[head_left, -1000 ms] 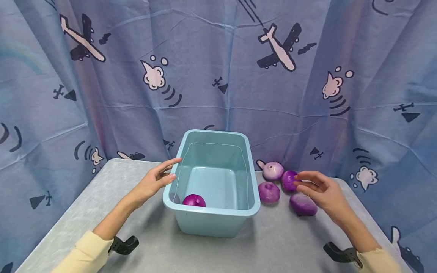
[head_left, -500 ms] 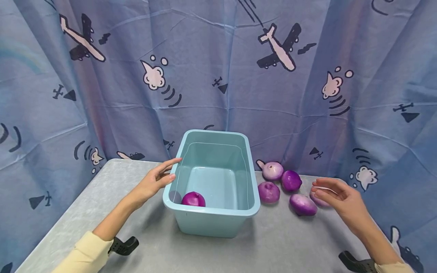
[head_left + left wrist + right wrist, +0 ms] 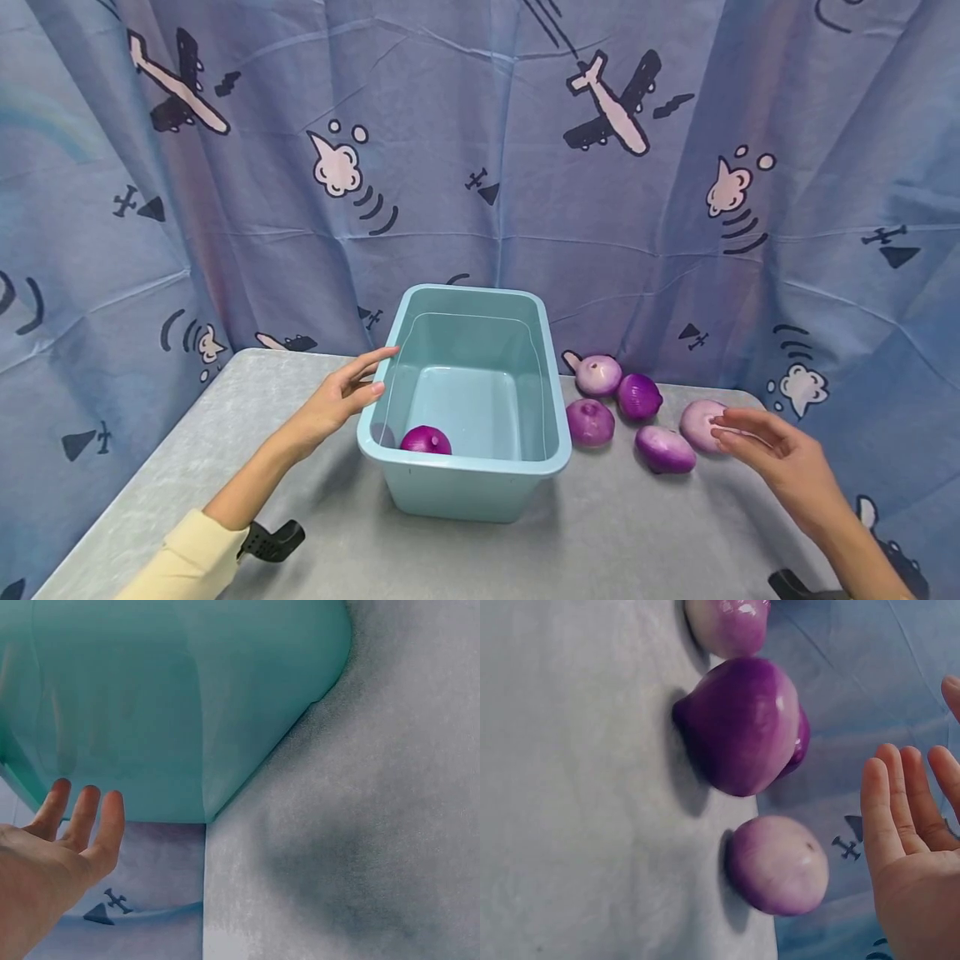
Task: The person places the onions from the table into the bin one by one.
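A light-blue plastic bin (image 3: 480, 467) stands mid-table with one purple onion (image 3: 426, 440) at its near left corner. My left hand (image 3: 333, 408) rests its loosely extended fingers at the bin's left rim; in the left wrist view the hand (image 3: 67, 855) is beside the bin's outer wall (image 3: 150, 735). My right hand (image 3: 787, 467) hovers at the right with relaxed fingers, holding nothing. Its fingertips overlap a pale onion (image 3: 699, 425) in the head view. In the right wrist view, the hand (image 3: 915, 855) shows apart from the pale onion (image 3: 780, 866), fingers extended.
Right of the bin lie a whitish-purple onion (image 3: 598, 375), a dark purple one (image 3: 639, 397), a dull purple one (image 3: 590, 422) and an oblong one (image 3: 665, 450). A blue patterned curtain (image 3: 495, 167) hangs behind the grey table (image 3: 600, 533).
My right hand has moved right and nearer, away from the dark purple onion, uncovering the pale onion. The onion in the bin has rocked slightly. My left hand has stayed at the rim.
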### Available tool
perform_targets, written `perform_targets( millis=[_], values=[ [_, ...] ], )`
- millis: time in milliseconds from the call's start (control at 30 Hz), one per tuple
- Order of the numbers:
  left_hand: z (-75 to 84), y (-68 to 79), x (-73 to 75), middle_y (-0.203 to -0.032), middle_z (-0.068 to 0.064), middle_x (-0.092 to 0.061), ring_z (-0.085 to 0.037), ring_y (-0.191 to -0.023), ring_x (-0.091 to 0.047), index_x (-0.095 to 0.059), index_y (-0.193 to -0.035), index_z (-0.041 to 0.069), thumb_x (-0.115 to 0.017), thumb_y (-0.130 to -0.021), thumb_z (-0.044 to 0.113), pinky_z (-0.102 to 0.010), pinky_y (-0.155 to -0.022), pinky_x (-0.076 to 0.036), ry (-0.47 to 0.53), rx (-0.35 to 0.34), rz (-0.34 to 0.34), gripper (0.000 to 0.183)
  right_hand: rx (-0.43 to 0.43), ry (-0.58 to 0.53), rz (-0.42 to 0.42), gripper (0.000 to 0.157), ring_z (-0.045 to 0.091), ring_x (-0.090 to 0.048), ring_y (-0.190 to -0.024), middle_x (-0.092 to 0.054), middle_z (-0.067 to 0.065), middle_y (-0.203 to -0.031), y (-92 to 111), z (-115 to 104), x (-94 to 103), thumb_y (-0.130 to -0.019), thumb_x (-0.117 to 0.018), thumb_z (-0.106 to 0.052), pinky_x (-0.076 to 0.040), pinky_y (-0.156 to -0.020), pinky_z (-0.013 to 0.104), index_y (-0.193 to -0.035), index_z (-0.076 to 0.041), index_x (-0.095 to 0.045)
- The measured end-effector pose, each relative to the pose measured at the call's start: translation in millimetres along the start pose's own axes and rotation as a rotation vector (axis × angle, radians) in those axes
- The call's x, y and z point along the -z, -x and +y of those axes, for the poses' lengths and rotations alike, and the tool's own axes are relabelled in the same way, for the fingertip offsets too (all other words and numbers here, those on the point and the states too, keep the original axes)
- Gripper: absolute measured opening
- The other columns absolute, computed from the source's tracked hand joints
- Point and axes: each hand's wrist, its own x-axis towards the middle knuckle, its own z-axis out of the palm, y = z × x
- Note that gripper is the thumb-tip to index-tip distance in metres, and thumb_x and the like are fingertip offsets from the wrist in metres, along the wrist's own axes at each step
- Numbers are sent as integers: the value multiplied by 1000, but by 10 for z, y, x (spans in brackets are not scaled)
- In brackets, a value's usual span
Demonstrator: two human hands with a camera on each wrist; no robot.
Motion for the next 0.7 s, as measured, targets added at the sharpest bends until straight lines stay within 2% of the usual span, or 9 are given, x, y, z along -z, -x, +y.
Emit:
perform_targets(
  millis=[100,233,433,500,567,700],
  values=[
    [1,-2,-4,-153,-23,-41,-45,-131,-48,-42,-156,21,-58,-104,23,-45,-95,-49,10,-2,-3,54,-42,32,7,34,7,-69,-102,-69,-7,-118,26,71,33,-99,-66,-3,-54,-79,20,-133,-3,-61],
    [-10,-5,-7,-153,-25,-39,-46,-131,-48,-41,-157,19,-57,-105,22,-43,-94,-50,22,-8,-5,55,-70,48,5,37,7,-68,-101,-68,-6,-119,48,187,32,-99,-66,-4,-54,-80,21,-135,2,-58],
    [-3,-4,-15,-154,-23,-40,-43,-131,-49,-40,-157,21,-56,-105,23,-45,-94,-50,19,1,-6,54,-101,250,59,48,-7,-60,-104,-61,-12,-121,66,305,-85,-99,-70,-17,-50,-79,14,-138,4,-52],
    [0,-3,-18,-154,-23,-39,-44,-132,-47,-40,-157,21,-56,-105,23,-45,-93,-50,24,2,-7,54,-110,272,65,53,-8,-59,-105,-60,-10,-123,72,319,-138,-98,-71,-19,-50,-79,14,-140,4,-49],
    [-1,-3,-18,-154,-24,-38,-47,-132,-45,-40,-157,21,-56,-105,22,-45,-93,-50,33,-1,-8,54,-87,263,65,54,-7,-59,-106,-59,-10,-124,80,344,-182,-97,-73,-16,-51,-79,15,-141,5,-47],
    [-15,-8,-16,-154,-26,-37,-50,-132,-44,-39,-157,19,-55,-106,20,-43,-93,-51,46,-10,-13,54,14,209,75,53,-4,-59,-108,-60,-13,-124,88,407,-264,-92,-74,2,-49,-82,14,-138,4,-50]
  ],
)
